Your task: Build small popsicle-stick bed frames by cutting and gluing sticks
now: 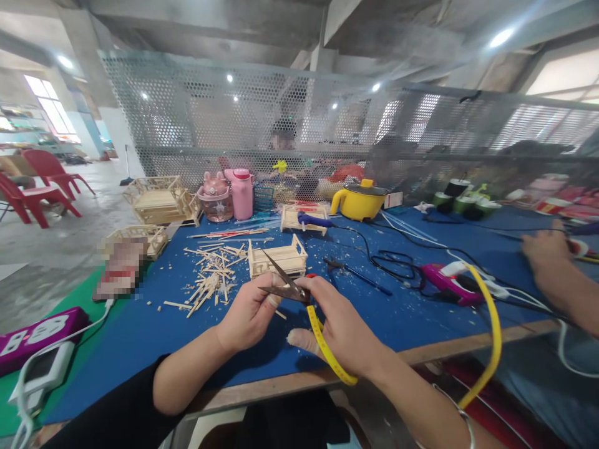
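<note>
My right hand (339, 318) grips open scissors (292, 290) whose handles are wrapped in yellow measuring-tape-like material. The blades point left, across the fingertips of my left hand (250, 312). Those left fingers are pinched together, and what they hold is largely hidden behind the blades. Just beyond both hands stands a small wooden stick frame (278, 257), shaped like a little bed or bench. Left of it lies a heap of short wooden sticks (213, 277). A dark-blue-handled tool (365, 277) rests on the blue tabletop (262, 368) to the right.
A blue glue gun (316, 221) leans on another wooden frame (290, 218). Behind stand a pink thermos (241, 194) and a yellow pot (360, 201). Cables run by a purple power strip (452, 284). At right is another person's hand (545, 249); a phone (121, 268) is at left.
</note>
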A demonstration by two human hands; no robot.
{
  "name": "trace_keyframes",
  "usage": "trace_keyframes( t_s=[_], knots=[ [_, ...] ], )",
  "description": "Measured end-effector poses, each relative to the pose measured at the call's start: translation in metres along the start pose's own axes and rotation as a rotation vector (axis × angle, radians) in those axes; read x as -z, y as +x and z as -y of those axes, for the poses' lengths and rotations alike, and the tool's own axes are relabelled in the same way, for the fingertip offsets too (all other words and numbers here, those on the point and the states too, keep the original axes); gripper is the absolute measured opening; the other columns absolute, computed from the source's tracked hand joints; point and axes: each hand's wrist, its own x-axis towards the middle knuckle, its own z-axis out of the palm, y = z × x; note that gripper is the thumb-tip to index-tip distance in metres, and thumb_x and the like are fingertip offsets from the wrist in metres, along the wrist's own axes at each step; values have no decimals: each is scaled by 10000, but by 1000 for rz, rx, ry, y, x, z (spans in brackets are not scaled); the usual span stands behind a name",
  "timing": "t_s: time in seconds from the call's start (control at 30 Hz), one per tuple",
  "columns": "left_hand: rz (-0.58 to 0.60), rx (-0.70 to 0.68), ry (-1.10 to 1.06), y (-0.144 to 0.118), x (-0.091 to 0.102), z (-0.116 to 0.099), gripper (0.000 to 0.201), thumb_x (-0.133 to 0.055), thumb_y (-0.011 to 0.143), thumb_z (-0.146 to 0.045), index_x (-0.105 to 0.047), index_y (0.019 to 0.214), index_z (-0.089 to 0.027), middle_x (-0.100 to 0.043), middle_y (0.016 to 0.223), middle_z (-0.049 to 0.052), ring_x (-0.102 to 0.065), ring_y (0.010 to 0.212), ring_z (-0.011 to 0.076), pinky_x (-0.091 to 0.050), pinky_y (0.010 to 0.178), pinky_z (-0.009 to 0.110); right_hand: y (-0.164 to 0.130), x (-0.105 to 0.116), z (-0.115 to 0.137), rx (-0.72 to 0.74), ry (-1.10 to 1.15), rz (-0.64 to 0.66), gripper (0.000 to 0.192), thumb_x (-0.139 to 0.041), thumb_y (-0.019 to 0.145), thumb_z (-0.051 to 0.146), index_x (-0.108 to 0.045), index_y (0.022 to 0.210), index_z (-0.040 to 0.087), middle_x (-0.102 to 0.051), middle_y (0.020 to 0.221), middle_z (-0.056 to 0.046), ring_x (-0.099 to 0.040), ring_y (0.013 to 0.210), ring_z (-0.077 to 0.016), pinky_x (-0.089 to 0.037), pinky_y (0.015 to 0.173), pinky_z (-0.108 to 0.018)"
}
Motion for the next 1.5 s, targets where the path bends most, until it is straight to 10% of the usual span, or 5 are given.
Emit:
trace_keyframes(
  t_s=[0.83, 1.13, 1.33, 1.5],
  knots=[
    [-11, 77, -28, -1, -2, -3, 270, -413, 956, -288, -654, 949, -166, -669, 971, 59, -598, 898, 144, -443, 867, 270, -1, -6, -1, 23, 191, 29, 631, -605, 774, 594, -429, 1237, 204, -537, 1171, -100, -527, 1069, -231, -425, 940, -358],
    [34, 72, 70, 0, -2, -6, 274, -404, 953, -295, -639, 932, -155, -670, 909, 61, -603, 847, 147, -455, 804, 260, -1, -3, 0, -99, 27, -71, 490, -705, 702, 542, -604, 1041, 203, -627, 870, -47, -578, 758, -189, -466, 691, -300],
    [28, 51, 266, -1, 1, 1, 263, -411, 944, -325, -562, 798, -168, -586, 718, 15, -515, 662, 112, -420, 649, 223, 15, -8, 7, -406, 513, -352, 342, -641, 762, 498, -544, 927, 215, -503, 562, 63, -436, 429, -96, -368, 427, -231],
    [90, -127, 441, 2, 7, 6, 229, -404, 944, -295, -551, 813, -179, -572, 730, 27, -517, 681, 130, -415, 649, 230, 26, -10, 17, -456, 744, -289, 321, -713, 686, 373, -517, 888, 219, -491, 554, 83, -483, 437, -94, -384, 401, -208]
  ],
)
